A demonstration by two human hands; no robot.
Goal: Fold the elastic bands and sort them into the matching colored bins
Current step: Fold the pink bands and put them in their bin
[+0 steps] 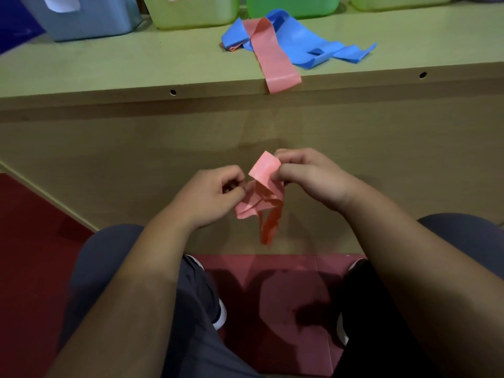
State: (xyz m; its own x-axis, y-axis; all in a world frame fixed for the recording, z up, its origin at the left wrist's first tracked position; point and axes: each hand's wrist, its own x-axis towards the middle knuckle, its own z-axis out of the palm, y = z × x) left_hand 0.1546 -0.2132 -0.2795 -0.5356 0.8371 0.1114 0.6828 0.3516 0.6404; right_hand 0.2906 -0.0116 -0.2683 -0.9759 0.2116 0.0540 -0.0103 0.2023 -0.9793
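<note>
Both hands, left hand (pixel 215 195) and right hand (pixel 308 175), pinch the pink band (pixel 263 192) between them.

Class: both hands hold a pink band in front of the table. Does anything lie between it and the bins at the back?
Yes. A blue band with a second pink band draped over it lies on the table before the green bin; nothing lies before the blue-grey bin.

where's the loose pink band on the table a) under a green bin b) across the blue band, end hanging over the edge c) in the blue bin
B: the loose pink band lies over the blue band, its lower end drooping past the table edge.
</note>
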